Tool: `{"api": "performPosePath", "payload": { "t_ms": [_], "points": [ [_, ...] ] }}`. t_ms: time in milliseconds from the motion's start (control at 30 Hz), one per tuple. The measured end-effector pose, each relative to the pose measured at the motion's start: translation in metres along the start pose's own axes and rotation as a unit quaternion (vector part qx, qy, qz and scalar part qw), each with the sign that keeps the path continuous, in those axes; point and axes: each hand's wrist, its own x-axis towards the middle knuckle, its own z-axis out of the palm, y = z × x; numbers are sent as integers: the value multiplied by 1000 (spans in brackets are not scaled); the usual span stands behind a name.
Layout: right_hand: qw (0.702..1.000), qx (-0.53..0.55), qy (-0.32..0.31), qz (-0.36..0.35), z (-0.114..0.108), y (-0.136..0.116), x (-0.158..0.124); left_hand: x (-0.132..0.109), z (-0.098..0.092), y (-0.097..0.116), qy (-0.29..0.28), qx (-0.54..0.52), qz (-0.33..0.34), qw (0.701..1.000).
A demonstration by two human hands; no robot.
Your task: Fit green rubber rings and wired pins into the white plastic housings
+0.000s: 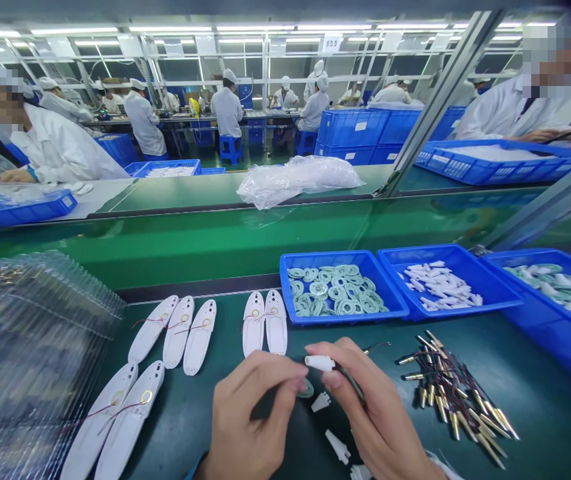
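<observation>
My left hand (250, 420) and my right hand (370, 413) meet low in the middle, both pinched on a small white plastic piece (319, 363) with a thin wire trailing from it. A pale green ring (305, 389) lies just under the fingertips. Small white plastic pieces (321, 402) lie on the green mat between my hands. White oval shells (264, 322) with red wires lie in rows to the left. A pile of brass-tipped wired pins (458, 397) lies to the right.
Three blue bins stand behind: green rings (335, 291), white parts (440, 283), mixed parts (560, 293). A stack of clear blister trays (30, 360) fills the left. Beyond a green conveyor (215, 240), people in white coats work; a plastic bag (298, 179) lies there.
</observation>
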Motion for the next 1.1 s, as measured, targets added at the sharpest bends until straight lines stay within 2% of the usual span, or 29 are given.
{"api": "performPosePath", "payload": {
  "t_ms": [100, 167, 333, 500, 567, 700, 833, 900, 1000, 1100],
  "points": [
    [1000, -7, -6, -8, -1, 2, -1, 0, -4, -2, 35, 20, -88, 995],
    [1000, -12, -14, -7, 0, 3, -2, -1, -7, -4, 37, 28, -123, 991],
    [999, -28, -24, -6, 2, 4, -3, 1, -13, -3, 34, 82, -123, 988],
    [997, -26, -69, -9, 1, 3, 1, 6, -2, -1, 13, -48, -154, 987],
    [997, -26, -74, 0, 2, 2, 2, 6, 4, -1, 12, -96, -203, 974],
    [997, -49, -33, 40, 1, 4, 3, 5, 7, -4, 18, -179, -317, 931],
    [991, -41, 82, 96, -4, 8, 3, 5, 4, -6, -1, -187, -350, 918],
    [986, -15, 114, 118, -6, 10, 4, 6, 5, -7, -4, -181, -362, 914],
    [984, 10, 103, 143, -6, 12, 5, 6, 8, -8, 0, -181, -382, 906],
    [981, 15, 47, 189, -1, 10, 7, 6, 11, -9, -10, -205, -390, 897]
  ]
}}
